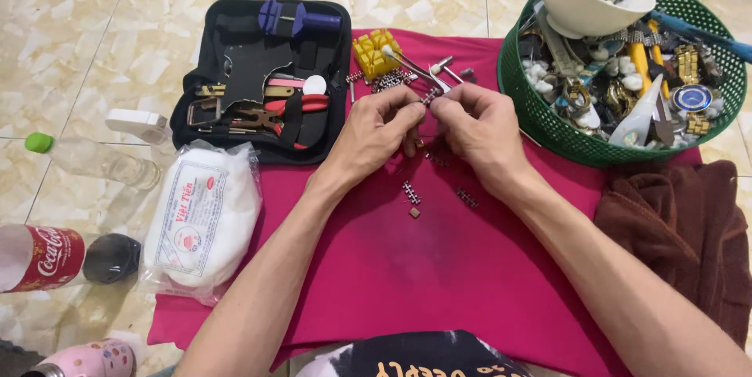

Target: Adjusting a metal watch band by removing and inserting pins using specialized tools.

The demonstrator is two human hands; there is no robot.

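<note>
From the head camera, a magenta cloth (439, 283) lies spread over a glossy cream tiled floor (102, 40). At its far middle the left hand (374, 133) and right hand (472, 128) meet, fingertips pinched narrow on a small metal watch-band piece (429, 97) held between them. Loose band links (411, 191) lie on the cloth just near of the hands. Far left sits an open black tool case (262, 72); far right, a green basket (548, 122) heaped with watch parts. A brown towel (689, 236) lies at the right edge, and a white bagged bundle (200, 216) at the left.
</note>
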